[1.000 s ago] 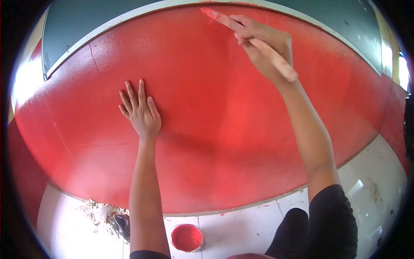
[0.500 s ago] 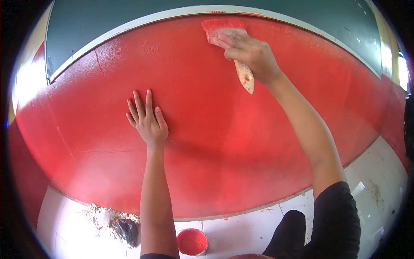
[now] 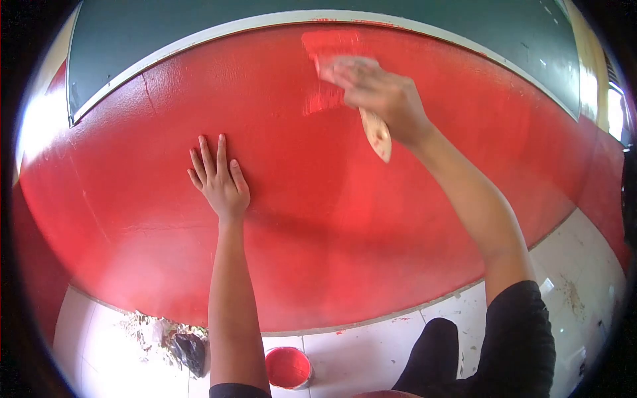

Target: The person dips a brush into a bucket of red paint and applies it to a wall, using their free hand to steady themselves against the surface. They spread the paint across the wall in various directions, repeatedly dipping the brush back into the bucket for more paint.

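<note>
A wide paintbrush with a pale wooden handle [image 3: 375, 134] is gripped in my right hand [image 3: 388, 99], high on the red wall [image 3: 298, 179]. Its bristle end is blurred by motion and partly behind my fingers. Brighter, wet-looking red paint [image 3: 332, 41] shows on the wall just above and beside the brush. My left hand [image 3: 224, 184] lies flat against the wall, lower and to the left, its fingers spread and holding nothing. On the floor below, right of my left forearm, stands an open can of red paint [image 3: 288, 367].
A dark green board [image 3: 318, 5] with a pale frame [image 3: 219, 28] runs along the top of the wall. White floor tiles [image 3: 358, 361] meet the wall's lower edge. Debris [image 3: 156, 330] and a black plastic bag [image 3: 189, 353] lie at the lower left. My dark-clothed knee [image 3: 431, 351] is near the floor.
The brush has moved down a little from just under the board's frame, leaving fresh bright red strokes on the wall. My left hand stays flat on the wall; the view has shifted slightly.
</note>
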A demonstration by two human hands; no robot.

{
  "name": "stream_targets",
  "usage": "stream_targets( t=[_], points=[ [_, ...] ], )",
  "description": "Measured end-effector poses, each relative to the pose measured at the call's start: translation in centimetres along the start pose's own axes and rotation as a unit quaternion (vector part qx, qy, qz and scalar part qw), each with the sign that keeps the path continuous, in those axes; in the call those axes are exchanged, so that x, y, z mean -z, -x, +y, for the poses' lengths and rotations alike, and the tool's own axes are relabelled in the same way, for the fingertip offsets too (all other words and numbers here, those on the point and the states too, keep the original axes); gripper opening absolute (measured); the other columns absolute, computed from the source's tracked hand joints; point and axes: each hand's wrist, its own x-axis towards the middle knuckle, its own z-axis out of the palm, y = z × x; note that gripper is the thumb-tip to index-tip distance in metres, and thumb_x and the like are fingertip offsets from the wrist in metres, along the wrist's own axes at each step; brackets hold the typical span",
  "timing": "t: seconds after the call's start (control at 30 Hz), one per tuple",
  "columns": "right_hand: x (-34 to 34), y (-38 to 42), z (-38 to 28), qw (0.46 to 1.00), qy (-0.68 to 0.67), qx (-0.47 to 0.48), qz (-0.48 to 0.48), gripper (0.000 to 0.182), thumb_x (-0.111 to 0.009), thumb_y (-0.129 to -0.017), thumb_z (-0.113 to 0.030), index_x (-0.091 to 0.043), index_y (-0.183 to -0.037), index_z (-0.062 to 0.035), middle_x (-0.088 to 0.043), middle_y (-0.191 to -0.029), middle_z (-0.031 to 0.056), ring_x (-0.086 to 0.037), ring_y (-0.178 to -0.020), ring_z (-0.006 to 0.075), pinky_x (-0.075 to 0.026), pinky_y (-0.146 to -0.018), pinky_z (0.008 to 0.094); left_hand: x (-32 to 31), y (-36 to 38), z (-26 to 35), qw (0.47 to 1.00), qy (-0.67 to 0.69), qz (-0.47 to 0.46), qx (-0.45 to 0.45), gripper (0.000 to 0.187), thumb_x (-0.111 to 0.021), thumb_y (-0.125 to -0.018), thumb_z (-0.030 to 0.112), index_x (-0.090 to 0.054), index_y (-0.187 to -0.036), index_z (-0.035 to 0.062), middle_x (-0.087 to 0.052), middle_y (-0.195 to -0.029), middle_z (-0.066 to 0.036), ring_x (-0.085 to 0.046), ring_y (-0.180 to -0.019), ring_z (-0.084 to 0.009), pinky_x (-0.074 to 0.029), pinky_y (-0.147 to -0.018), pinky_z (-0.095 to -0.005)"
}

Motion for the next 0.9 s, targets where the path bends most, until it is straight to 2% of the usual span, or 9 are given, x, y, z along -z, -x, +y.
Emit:
stream_targets(
  t=[0.1,0.43,0.53,0.57,0.63,0.67,0.73,0.8,0.9],
  points=[
    [-1.2,-0.7,1.7,0.999,0.020,-0.018,0.022,0.008,-0.068,-0.081,-0.011,-0.061,-0.081,-0.0136,-0.071,-0.119,-0.0024,-0.070,-0.111,0.0212,-0.062,-0.074,0.0339,0.2,0.0,0.2,1.000,0.004,0.003,-0.001,0.051,-0.038,-0.107,0.034,-0.047,-0.155,0.0212,-0.030,-0.168,-0.010,-0.023,-0.155,-0.0394,-0.009,-0.123,-0.0601],
    [-1.9,-2.3,3.5,0.997,0.064,0.004,0.039,0.009,-0.069,-0.080,-0.011,-0.060,-0.080,-0.0117,-0.072,-0.113,-0.0006,-0.071,-0.108,0.0199,-0.062,-0.072,0.0340,0.1,0.1,0.1,1.000,0.006,0.005,0.000,0.051,-0.037,-0.107,0.033,-0.046,-0.156,0.0212,-0.030,-0.168,-0.010,-0.022,-0.155,-0.0383,-0.008,-0.123,-0.0593],
    [-1.9,-3.1,4.2,0.999,0.018,-0.028,0.012,0.009,-0.070,-0.079,-0.011,-0.062,-0.082,-0.0127,-0.073,-0.107,-0.0015,-0.072,-0.101,0.0214,-0.060,-0.068,0.0351,-0.1,0.1,0.0,1.000,0.002,0.005,-0.002,0.051,-0.037,-0.107,0.034,-0.046,-0.156,0.0214,-0.031,-0.168,-0.010,-0.022,-0.155,-0.0383,-0.009,-0.123,-0.0592],
    [-1.9,-3.5,4.4,0.997,-0.009,-0.062,-0.051,0.009,-0.070,-0.078,-0.011,-0.064,-0.084,-0.0143,-0.074,-0.104,-0.0018,-0.072,-0.096,0.0227,-0.059,-0.066,0.0358,-0.2,0.1,0.0,1.000,0.004,0.010,-0.003,0.051,-0.037,-0.107,0.034,-0.046,-0.156,0.0215,-0.031,-0.168,-0.010,-0.023,-0.155,-0.0384,-0.009,-0.123,-0.0592],
    [-1.7,-3.8,4.4,0.988,-0.039,-0.095,-0.115,0.010,-0.070,-0.078,-0.012,-0.067,-0.087,-0.0158,-0.074,-0.101,-0.0022,-0.072,-0.090,0.0240,-0.057,-0.065,0.0365,-0.3,0.2,-0.1,1.000,0.004,0.012,-0.003,0.051,-0.037,-0.107,0.034,-0.046,-0.156,0.0215,-0.032,-0.168,-0.010,-0.023,-0.155,-0.0385,-0.009,-0.123,-0.0593],
    [-1.6,-3.8,4.2,0.986,-0.080,-0.097,-0.105,0.010,-0.070,-0.078,-0.013,-0.068,-0.087,-0.0172,-0.074,-0.099,-0.0026,-0.071,-0.085,0.0244,-0.056,-0.063,0.0367,-0.3,0.2,-0.1,1.000,0.004,0.015,-0.004,0.051,-0.037,-0.107,0.034,-0.047,-0.156,0.0215,-0.032,-0.167,-0.010,-0.024,-0.155,-0.0387,-0.009,-0.123,-0.0594],
    [-1.5,-2.8,2.7,0.982,-0.125,-0.104,-0.100,0.011,-0.070,-0.078,-0.015,-0.070,-0.088,-0.0185,-0.075,-0.097,-0.0030,-0.071,-0.080,0.0247,-0.055,-0.062,0.0370,-0.2,0.2,0.1,1.000,0.004,0.010,-0.003,0.051,-0.037,-0.107,0.034,-0.047,-0.155,0.0215,-0.032,-0.167,-0.010,-0.024,-0.154,-0.0388,-0.010,-0.123,-0.0594],
    [-1.7,0.4,-1.4,0.975,-0.115,-0.065,-0.179,0.013,-0.068,-0.080,-0.015,-0.074,-0.091,-0.0203,-0.075,-0.097,-0.0035,-0.071,-0.079,0.0227,-0.056,-0.065,0.0374,-0.1,0.1,0.2,1.000,0.004,0.010,-0.001,0.051,-0.037,-0.106,0.034,-0.047,-0.155,0.0218,-0.031,-0.167,-0.010,-0.024,-0.155,-0.0389,-0.010,-0.123,-0.0597],
    [-1.1,5.3,-7.7,0.966,-0.174,-0.066,-0.181,0.020,-0.067,-0.081,-0.015,-0.076,-0.097,-0.0230,-0.075,-0.097,-0.0043,-0.071,-0.078,0.0211,-0.057,-0.066,0.0379,0.1,0.1,0.2,1.000,0.010,0.001,0.002,0.051,-0.037,-0.107,0.035,-0.046,-0.155,0.0223,-0.031,-0.168,-0.010,-0.023,-0.155,-0.0386,-0.010,-0.123,-0.0597]
  ],
)
